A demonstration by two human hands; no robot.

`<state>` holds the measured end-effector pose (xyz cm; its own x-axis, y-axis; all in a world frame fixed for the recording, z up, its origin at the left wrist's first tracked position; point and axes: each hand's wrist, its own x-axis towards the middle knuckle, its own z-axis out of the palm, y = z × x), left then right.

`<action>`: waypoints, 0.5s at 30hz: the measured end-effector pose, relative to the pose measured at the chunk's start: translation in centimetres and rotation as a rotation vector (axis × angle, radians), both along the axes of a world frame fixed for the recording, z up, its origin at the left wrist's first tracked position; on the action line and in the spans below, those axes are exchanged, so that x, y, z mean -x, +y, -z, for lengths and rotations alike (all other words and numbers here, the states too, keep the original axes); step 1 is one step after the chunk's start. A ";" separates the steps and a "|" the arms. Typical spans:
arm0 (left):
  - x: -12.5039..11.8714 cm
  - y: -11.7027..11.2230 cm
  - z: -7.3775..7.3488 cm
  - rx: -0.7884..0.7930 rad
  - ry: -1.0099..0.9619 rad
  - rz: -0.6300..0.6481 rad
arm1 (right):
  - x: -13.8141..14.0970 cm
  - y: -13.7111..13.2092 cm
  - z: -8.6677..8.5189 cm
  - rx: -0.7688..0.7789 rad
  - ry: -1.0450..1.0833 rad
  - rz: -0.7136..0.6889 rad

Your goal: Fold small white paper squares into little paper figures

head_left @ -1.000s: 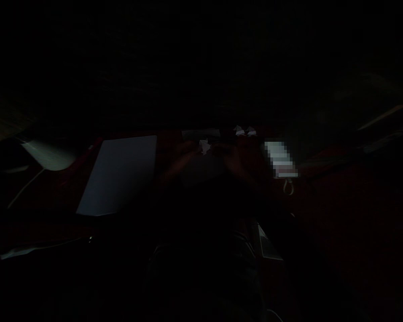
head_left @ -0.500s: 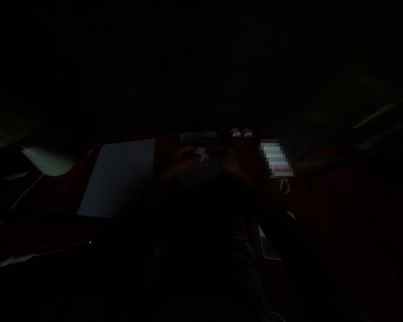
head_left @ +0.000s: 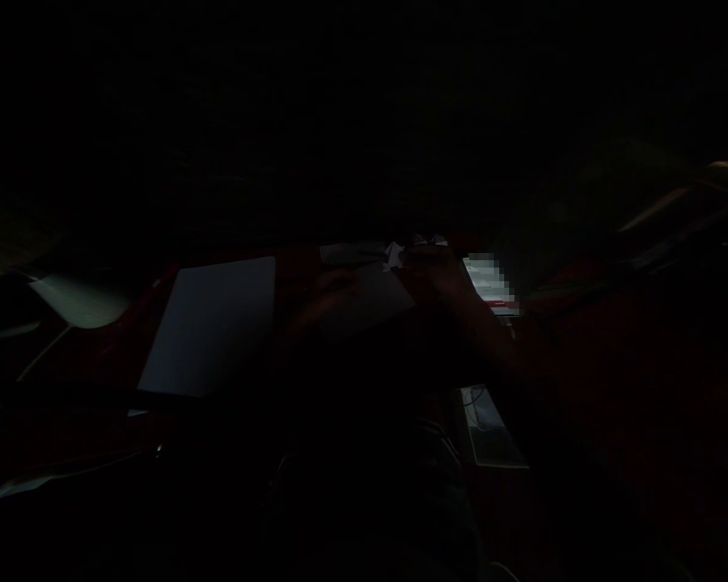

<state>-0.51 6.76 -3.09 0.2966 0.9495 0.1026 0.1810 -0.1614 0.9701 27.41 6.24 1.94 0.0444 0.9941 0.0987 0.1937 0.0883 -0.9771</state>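
The scene is very dark. My right hand (head_left: 432,271) reaches forward over the red table (head_left: 582,364) and pinches a small white folded paper piece (head_left: 393,255) near other small white paper pieces (head_left: 429,240). My left hand (head_left: 331,287) rests on a grey sheet of paper (head_left: 370,303) in front of me. Its fingers are too dim to read.
A closed grey laptop (head_left: 212,323) lies to the left. A lit phone screen (head_left: 490,283) sits at the right. A pale object (head_left: 78,301) and white cables (head_left: 42,356) lie at far left. Another flat pale item (head_left: 491,428) is near my body.
My right hand has moved forward and right with the small folded paper, away from my left hand. The left hand stays on the grey sheet.
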 end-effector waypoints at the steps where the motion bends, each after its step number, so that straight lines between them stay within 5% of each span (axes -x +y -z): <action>1: 0.1 0.0 0.0 0.001 -0.003 0.015 | 0.0 -0.1 -0.3 0.017 0.002 -0.003; 15: 0.6 -0.7 -0.9 -0.005 -0.101 0.053 | 5.2 -2.8 -3.5 -0.018 -0.224 -0.199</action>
